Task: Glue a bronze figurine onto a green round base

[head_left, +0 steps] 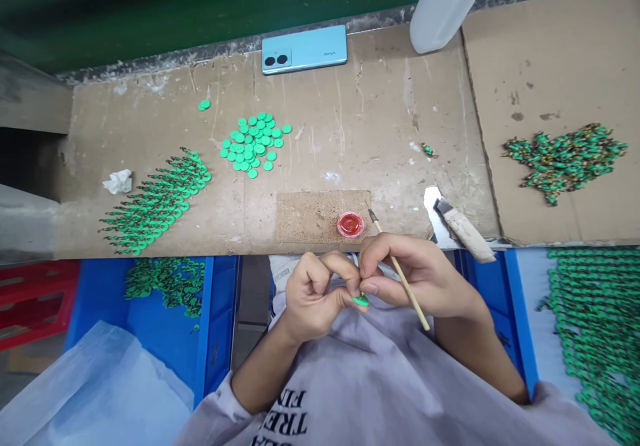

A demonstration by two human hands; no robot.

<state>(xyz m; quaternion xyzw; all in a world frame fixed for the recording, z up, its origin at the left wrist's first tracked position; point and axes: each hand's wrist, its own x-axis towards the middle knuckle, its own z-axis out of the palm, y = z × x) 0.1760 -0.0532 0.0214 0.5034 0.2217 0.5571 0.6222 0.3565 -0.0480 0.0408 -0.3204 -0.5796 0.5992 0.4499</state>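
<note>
Close to my chest, my left hand (317,293) pinches a small green disc (360,301) between thumb and fingers. My right hand (417,276) meets it there, thumb and forefinger closed at a tiny dark and yellow part on the disc. Across that same right hand lies a thin paintbrush (406,285) with a pale wooden handle, its dark tip pointing up and away from me. Just beyond my hands, a small round cup of red liquid (351,224) sits on a brown board (305,218). What the right fingertips pinch is mostly hidden.
Loose green discs (257,139) lie beyond rows of green pieces with dark stems (160,203). A blue phone (305,49) rests at the back. A wrapped blade (463,229) lies right, near a heap of green-and-gold pieces (565,159). Blue bins (215,326) flank me.
</note>
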